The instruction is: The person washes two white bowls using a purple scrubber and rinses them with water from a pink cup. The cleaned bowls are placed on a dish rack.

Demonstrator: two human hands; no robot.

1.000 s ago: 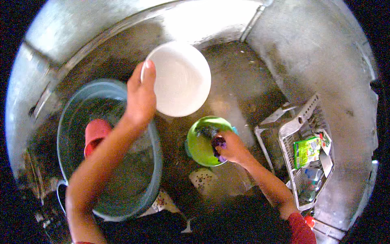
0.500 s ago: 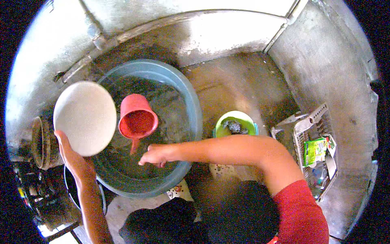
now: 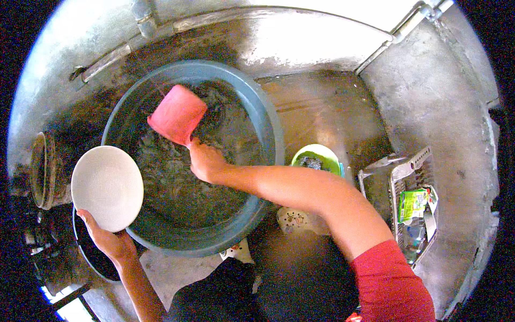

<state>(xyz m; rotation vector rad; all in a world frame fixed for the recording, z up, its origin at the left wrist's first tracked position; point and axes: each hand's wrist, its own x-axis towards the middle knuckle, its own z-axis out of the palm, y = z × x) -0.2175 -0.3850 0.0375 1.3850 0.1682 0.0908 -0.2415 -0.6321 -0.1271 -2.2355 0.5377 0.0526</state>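
My left hand [image 3: 110,240] grips a white plate [image 3: 107,188] by its lower edge, thumb on the near rim, tilted up beside a big blue-grey tub [image 3: 272,139]. Dark, rippled water [image 3: 193,198] lies in the tub. Over that water my right hand [image 3: 206,162] is closed round the handle of a pink dipper [image 3: 179,114]. The dipper is tipped over to the left with its side toward me, so its inside is hidden.
Right of the tub stands a small green bowl [image 3: 332,155] holding a grey scrubber [image 3: 311,162]. A plastic basket [image 3: 399,177] with a green packet [image 3: 412,205] leans by the right wall. At left are a round container [image 3: 43,172] and a dark bucket [image 3: 86,247].
My right hand has taken hold of the floating dipper, raised it and turned it over. The plate has moved down toward me, and the view has shifted slightly.
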